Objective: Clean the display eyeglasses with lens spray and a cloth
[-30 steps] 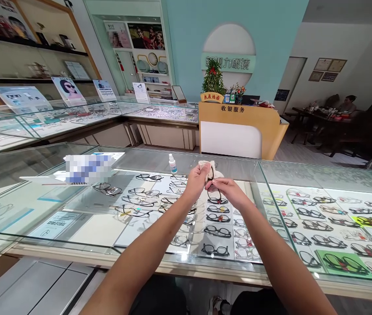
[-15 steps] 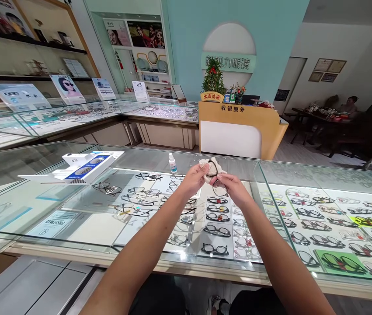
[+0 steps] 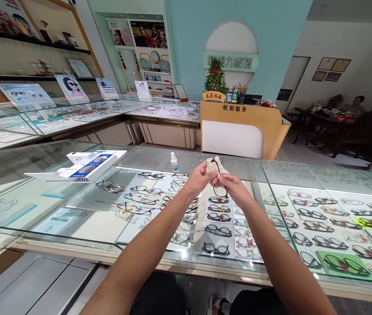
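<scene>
Above the glass counter, my left hand [image 3: 201, 178] is closed on a crumpled cream cloth [image 3: 210, 167], which is bunched around one lens of a pair of dark-rimmed glasses [image 3: 220, 191]. My right hand [image 3: 234, 187] pinches the same glasses near the middle, its fingertips close to those of my left hand. The other lens hangs below the fingers, uncovered. My fingers and the cloth hide part of the frame. A small white spray bottle [image 3: 174, 163] with a blue label stands upright on the glass, left of my hands.
An opened white and blue box [image 3: 95, 168] lies on the counter at left. Under the glass top [image 3: 146, 153] are rows of glasses [image 3: 217, 230]. Beyond stands a wooden cashier desk [image 3: 272, 127] with a plant. A person [image 3: 358, 105] sits at a table far right.
The cloth and glasses have turned slightly in my hands, and my fingers have come closer together. The uncovered lens hangs a little lower. The view has shifted slightly.
</scene>
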A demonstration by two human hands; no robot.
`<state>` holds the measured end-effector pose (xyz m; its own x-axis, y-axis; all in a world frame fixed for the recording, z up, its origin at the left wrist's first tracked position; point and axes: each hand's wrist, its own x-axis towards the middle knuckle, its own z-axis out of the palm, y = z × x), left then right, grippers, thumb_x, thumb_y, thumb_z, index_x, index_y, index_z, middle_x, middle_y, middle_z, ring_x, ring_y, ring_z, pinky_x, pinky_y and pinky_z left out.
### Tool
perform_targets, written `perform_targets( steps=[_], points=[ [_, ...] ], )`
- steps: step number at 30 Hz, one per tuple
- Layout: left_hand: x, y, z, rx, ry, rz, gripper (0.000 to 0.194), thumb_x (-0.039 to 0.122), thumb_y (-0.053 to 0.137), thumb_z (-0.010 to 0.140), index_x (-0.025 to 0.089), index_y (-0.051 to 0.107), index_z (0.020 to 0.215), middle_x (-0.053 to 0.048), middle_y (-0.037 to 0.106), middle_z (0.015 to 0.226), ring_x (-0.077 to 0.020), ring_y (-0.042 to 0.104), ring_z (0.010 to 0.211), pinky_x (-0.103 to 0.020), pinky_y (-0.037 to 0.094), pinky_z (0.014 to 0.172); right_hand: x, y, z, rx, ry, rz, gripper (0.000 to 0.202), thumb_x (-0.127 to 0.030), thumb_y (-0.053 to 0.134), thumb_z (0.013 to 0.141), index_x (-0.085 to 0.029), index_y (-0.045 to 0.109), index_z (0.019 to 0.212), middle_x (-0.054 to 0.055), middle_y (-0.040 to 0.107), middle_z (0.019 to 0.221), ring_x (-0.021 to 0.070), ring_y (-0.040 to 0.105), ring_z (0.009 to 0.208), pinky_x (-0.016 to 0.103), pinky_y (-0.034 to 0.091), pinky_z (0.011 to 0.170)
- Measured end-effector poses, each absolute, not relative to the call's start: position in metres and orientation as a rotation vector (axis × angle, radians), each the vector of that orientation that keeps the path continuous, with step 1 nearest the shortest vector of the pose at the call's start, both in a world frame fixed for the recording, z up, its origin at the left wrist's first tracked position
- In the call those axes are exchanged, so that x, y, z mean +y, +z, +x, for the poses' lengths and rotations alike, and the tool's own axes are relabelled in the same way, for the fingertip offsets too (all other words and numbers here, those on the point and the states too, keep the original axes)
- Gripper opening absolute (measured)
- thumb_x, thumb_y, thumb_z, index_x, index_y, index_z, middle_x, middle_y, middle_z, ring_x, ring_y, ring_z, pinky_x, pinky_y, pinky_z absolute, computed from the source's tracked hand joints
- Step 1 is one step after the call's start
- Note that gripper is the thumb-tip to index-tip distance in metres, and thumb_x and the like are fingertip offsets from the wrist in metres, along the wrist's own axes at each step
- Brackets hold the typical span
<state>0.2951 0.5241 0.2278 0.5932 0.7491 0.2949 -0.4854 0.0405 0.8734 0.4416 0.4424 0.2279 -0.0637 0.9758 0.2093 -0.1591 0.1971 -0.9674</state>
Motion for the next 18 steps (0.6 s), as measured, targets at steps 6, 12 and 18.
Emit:
perform_targets(
  steps=[6, 12, 18],
  points=[
    [0.523, 0.228, 0.297, 0.312, 0.986, 1.155, 0.055, 0.069, 0.079, 0.084, 0.020, 0.055, 0.075, 0.004, 0.053, 0.049, -0.0110, 0.049, 0.043, -0.027, 0.043, 0.049, 0.442, 0.227, 0.439, -1.272, 1.178, -0.956, 0.045, -0.065, 0.077, 0.085, -0.021, 0.082, 0.084, 0.005, 0.074, 0.088, 0.0206, 0.061, 0.088, 0.039, 0.047, 0.096],
    [0.522, 0.226, 0.297, 0.317, 0.985, 1.211, 0.053, 0.053, 0.095, 0.071, 0.019, 0.059, 0.091, 0.006, 0.061, 0.061, -0.0099, 0.052, 0.048, -0.026, 0.046, 0.053, 0.443, 0.224, 0.441, -1.247, 1.187, -0.935, 0.046, -0.065, 0.078, 0.084, -0.020, 0.082, 0.083, 0.007, 0.074, 0.089, 0.0210, 0.062, 0.088, 0.038, 0.047, 0.095],
    [0.523, 0.219, 0.303, 0.437, 1.083, 1.084, 0.058, 0.073, 0.079, 0.080, 0.019, 0.058, 0.078, 0.005, 0.055, 0.053, -0.0098, 0.049, 0.046, -0.025, 0.041, 0.049, 0.445, 0.219, 0.437, -1.276, 1.177, -0.935, 0.046, -0.066, 0.074, 0.087, -0.020, 0.082, 0.085, 0.006, 0.072, 0.088, 0.0206, 0.060, 0.087, 0.037, 0.047, 0.091]
  ],
)
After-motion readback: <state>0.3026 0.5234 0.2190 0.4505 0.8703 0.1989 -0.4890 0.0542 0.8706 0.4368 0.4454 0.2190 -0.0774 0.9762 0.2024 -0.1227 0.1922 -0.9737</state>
